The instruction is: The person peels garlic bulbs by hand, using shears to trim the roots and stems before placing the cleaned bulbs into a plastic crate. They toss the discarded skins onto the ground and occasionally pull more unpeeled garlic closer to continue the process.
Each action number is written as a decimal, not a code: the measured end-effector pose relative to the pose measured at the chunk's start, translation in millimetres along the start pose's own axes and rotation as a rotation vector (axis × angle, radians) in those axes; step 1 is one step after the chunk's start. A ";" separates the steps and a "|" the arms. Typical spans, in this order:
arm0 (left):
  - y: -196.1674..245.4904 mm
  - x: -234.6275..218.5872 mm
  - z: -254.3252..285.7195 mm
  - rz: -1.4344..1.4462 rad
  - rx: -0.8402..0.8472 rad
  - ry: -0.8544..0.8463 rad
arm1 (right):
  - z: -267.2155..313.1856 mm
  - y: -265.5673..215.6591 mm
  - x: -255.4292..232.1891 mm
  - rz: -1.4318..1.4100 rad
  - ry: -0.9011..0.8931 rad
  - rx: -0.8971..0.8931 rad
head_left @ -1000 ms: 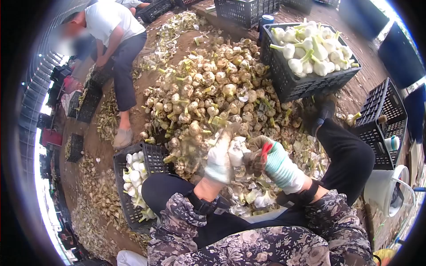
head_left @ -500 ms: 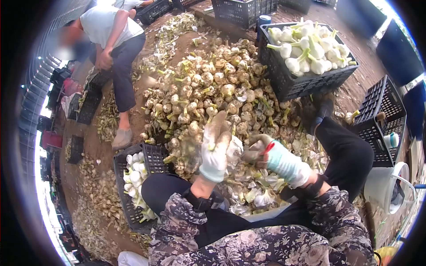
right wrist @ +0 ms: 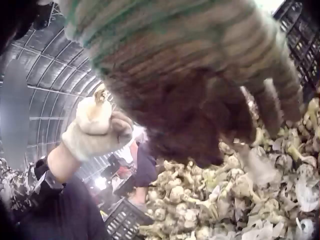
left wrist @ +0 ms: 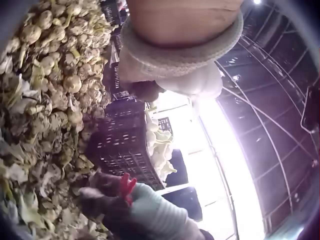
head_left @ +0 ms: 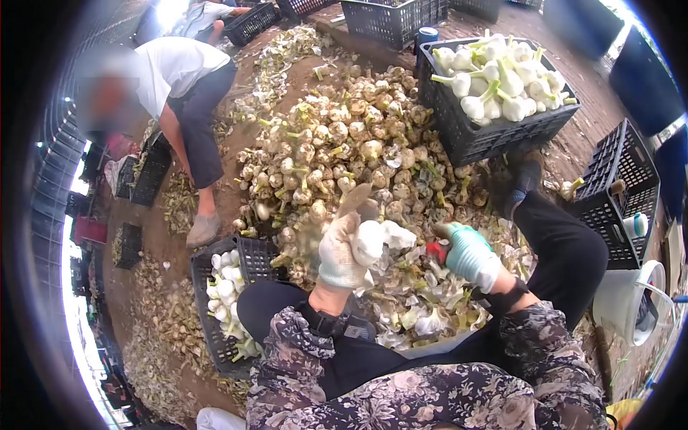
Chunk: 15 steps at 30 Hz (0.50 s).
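My gloved left hand (head_left: 341, 252) grips a white garlic bulb (head_left: 368, 243) over the pile; a second whitish piece (head_left: 398, 235) shows just right of it. In the right wrist view the bulb (right wrist: 94, 116) sits on top of the left hand (right wrist: 97, 142), brownish end up. Apart from it, to the right, my gloved right hand (head_left: 467, 254) hangs over loose skins with a red strip (head_left: 435, 251) at its fingers. Gaps show between its spread fingers in the right wrist view, and a blurred pale scrap (right wrist: 261, 167) is below them. The left wrist view shows the right hand (left wrist: 145, 210) low down.
Unpeeled garlic (head_left: 358, 136) is heaped in front. One black crate (head_left: 476, 140) of white bulbs stands back right, another (head_left: 208, 315) by the left knee. A tipped crate (head_left: 623, 201) and a white bucket (head_left: 620, 308) are at right. A person (head_left: 183, 79) bends at upper left.
The hands have moved apart, the right one drawing away to the right while the left keeps the bulb. The person at upper left has leaned further down.
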<state>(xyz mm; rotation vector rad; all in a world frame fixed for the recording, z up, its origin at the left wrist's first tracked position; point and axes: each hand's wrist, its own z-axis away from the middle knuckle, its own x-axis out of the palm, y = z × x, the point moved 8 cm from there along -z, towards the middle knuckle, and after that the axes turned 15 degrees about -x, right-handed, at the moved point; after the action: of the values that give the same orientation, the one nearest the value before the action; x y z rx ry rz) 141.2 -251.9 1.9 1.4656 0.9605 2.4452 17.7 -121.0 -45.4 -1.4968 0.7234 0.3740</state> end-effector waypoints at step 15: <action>-35.5 -3.9 -36.9 0.401 -0.272 0.021 | 11.1 -38.5 8.6 0.432 -0.325 -0.178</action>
<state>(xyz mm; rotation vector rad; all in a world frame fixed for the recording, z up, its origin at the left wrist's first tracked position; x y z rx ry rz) 105.4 -242.1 -33.6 1.6630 0.3349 2.7257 50.9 -114.7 -22.3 -1.3913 0.7621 1.0082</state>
